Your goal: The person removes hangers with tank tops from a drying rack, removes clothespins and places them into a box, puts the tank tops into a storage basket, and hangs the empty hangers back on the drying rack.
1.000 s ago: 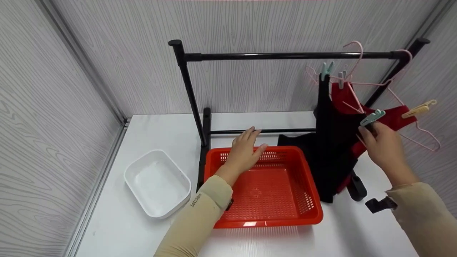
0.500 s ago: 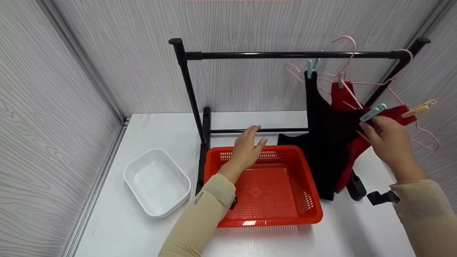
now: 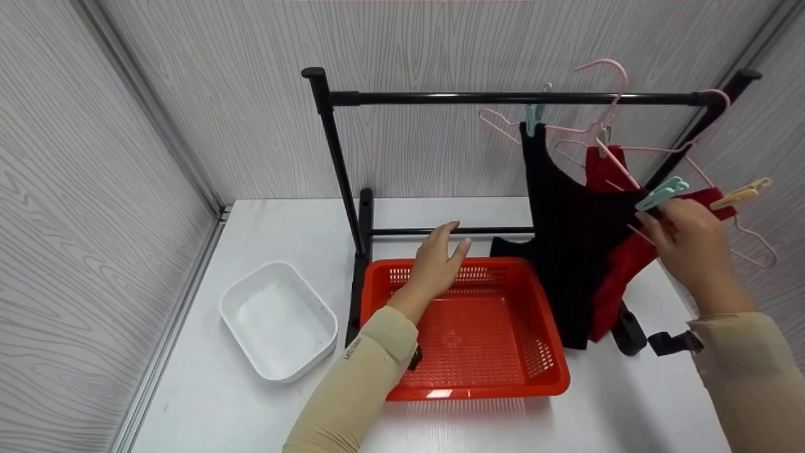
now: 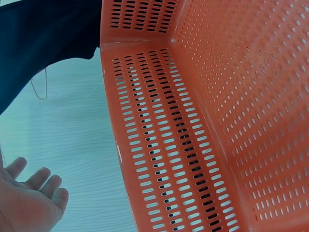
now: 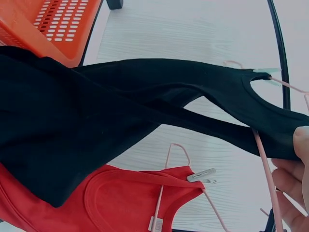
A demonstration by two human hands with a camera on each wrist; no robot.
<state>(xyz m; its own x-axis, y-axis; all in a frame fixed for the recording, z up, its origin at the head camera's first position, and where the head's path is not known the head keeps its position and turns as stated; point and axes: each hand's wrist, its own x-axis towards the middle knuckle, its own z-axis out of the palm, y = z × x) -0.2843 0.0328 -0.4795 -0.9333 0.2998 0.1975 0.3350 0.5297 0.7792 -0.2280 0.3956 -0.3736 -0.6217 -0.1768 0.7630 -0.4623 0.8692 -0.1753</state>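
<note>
A black tank top hangs on a pink hanger whose hook stands at the rack's top bar. Teal clothespins grip its shoulders, one clothespin at the left and another clothespin at the right. My right hand pinches the right shoulder strap just under that clothespin; in the right wrist view the thumb lies on the black cloth. My left hand hovers over the back rim of the red basket, fingers relaxed and holding nothing. Behind the black top hangs a red tank top on its own pink hanger.
A black garment rack spans the back of the white table. An empty white tub stands left of the basket. A yellow clothespin clips the red top's right shoulder. Grey wood-patterned panels surround the table.
The black tank top has swung and spread out leftward, its left clothespin and hanger end moving left. My right hand has shifted slightly right and up. The left hand has barely moved.
</note>
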